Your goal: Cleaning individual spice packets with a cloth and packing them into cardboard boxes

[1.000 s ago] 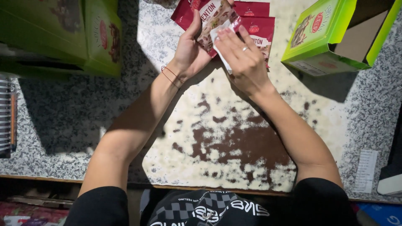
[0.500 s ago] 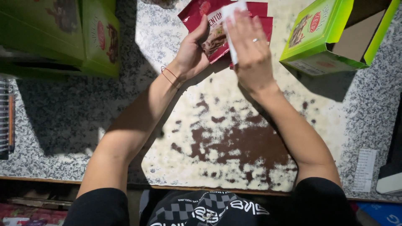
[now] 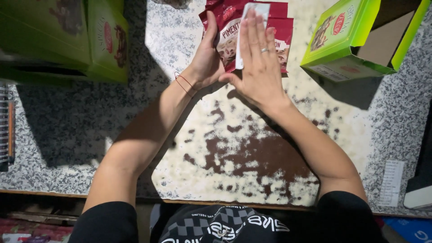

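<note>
A stack of dark red food packets lies on the speckled stone counter near the far edge. My left hand grips the left side of the top packet, thumb over its front. My right hand, with a ring on one finger, lies flat on the packets and presses a small white slip against them with straight fingers.
An open bright green carton stands to the right of the packets. More green cartons sit in shadow at the far left. A wire rack is at the left edge, a white paper strip at the near right.
Both hands and the packets have shifted away from me toward the far edge. My right hand has flattened over the white slip, which now lies upright under its fingers.
</note>
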